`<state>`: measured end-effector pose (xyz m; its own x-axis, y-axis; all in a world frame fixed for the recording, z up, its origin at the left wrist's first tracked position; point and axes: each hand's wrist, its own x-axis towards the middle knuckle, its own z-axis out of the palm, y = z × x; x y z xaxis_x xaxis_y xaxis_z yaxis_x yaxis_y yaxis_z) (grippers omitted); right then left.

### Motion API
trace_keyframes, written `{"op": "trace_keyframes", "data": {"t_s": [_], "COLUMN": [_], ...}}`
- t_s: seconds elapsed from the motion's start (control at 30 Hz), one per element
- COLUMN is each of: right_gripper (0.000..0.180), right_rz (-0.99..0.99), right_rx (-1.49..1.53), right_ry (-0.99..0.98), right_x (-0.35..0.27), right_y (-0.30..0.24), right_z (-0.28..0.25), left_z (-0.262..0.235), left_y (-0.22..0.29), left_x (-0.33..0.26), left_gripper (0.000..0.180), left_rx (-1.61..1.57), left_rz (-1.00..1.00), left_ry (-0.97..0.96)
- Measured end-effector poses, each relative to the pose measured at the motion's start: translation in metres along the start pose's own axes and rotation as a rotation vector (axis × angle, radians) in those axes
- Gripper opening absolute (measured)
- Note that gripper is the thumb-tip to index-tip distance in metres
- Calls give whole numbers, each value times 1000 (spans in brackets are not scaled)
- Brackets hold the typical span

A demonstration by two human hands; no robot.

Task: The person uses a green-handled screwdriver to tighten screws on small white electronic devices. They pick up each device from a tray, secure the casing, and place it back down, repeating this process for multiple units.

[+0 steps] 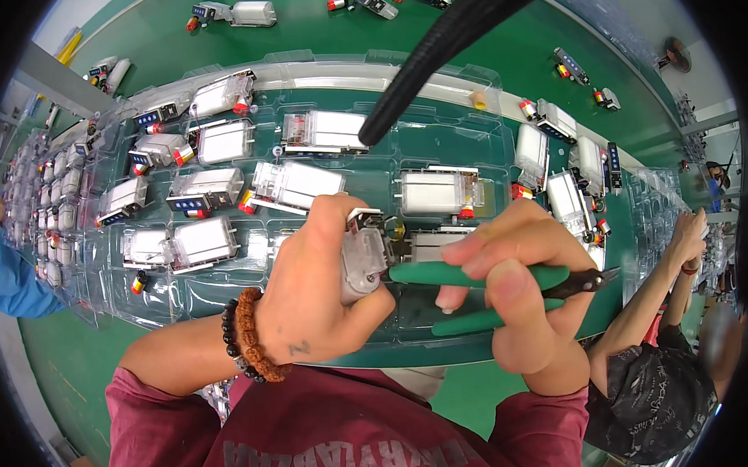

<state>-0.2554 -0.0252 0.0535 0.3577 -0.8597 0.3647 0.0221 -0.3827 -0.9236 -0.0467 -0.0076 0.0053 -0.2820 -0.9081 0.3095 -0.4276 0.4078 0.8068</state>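
My left hand [306, 293] is closed around a small device housing [361, 262] of clear and whitish plastic, with a dark strip at its top edge. Green-handled cutting pliers [438, 274] lie across the fingers of my right hand [524, 300]. Their dark jaws point right, away from the housing, and one handle end comes close to its right side. The handles are spread a little. Beneath both hands is a clear plastic tray [371, 312] on the green table, bearing several white box-shaped units [429, 192] in its hollows.
A black flexible tube [438, 55] slants down over the tray from the top. More filled trays [58, 189] are at far left, near a blue bag [14, 274]. Loose units [569, 199] lie to the right. A co-worker [653, 391] sits at right, arms toward the table.
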Motion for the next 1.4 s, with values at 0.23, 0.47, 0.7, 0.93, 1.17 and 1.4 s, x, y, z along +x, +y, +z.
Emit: {"op": "trace_keyframes", "data": {"t_s": [0.23, 0.47, 0.7, 0.93, 1.17, 1.4], "right_gripper": [21, 19, 17, 25, 18, 11], "right_rz": [-16, -24, -179, -583, -196, 20], "right_rx": [8, 4, -214, -326, -84, 106], "right_ry": [-56, -79, -244, -204, -103, -41], "right_x": [-2, -3, 9, -2, -7, -5], "right_y": [0, 2, -5, 14, 6, 9], "right_z": [2, 5, 0, 16, 7, 6], "left_z": [1, -1, -1, 1, -1, -2], "left_y": [-4, -6, -4, -4, -1, -2], "left_x": [-1, -3, -3, 0, -3, -4], "left_gripper": [58, 57, 57, 55, 57, 59], "left_rx": [-75, -102, -14, -45, -43, -47], "left_rz": [34, 32, 52, -24, -8, -12], "left_ry": [-1, -26, 16, 5, 24, 0]}}
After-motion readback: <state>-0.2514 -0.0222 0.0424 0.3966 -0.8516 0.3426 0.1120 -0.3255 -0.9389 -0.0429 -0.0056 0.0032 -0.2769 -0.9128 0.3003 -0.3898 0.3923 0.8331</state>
